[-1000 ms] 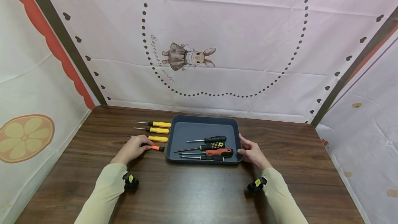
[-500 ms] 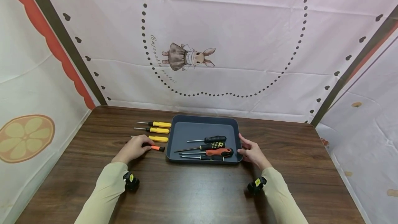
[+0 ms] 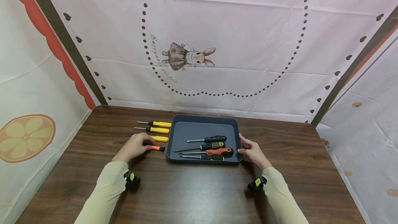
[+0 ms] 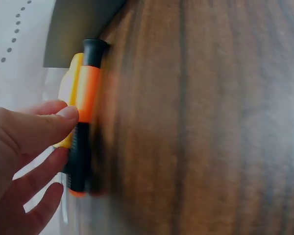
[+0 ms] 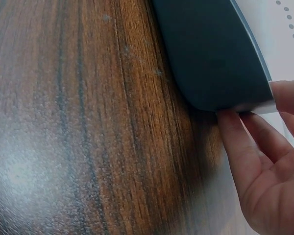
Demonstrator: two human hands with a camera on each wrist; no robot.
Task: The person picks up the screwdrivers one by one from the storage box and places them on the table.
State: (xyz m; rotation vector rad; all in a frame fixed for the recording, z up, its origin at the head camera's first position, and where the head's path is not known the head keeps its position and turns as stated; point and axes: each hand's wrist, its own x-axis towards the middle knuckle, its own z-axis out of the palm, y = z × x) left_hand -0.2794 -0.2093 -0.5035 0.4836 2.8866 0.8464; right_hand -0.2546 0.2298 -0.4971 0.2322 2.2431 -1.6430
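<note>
My left hand (image 3: 135,146) is at the left of the tray, thumb and fingertips at an orange-and-black screwdriver (image 3: 158,148). In the left wrist view the thumb tip meets the side of this screwdriver (image 4: 88,93), close over the table; its shaft is hidden. Just beyond lie several yellow-handled screwdrivers (image 3: 160,130), the nearest partly covered by the hand. My right hand (image 3: 253,153) grips the right wall of a dark grey tray (image 3: 202,123), as the right wrist view shows at the tray's corner (image 5: 225,83). Inside the tray lie several screwdrivers with black or orange handles (image 3: 212,146).
The brown wooden table (image 3: 192,193) reaches to a pale printed cloth (image 3: 248,61) at the back, with more cloth at both sides. A small camera is strapped to each wrist, one at the left sleeve (image 3: 109,179).
My left hand has shifted very slightly and now covers the shaft of the nearest yellow screwdriver. The orange-and-black screwdriver, the tray and my right hand look the same.
</note>
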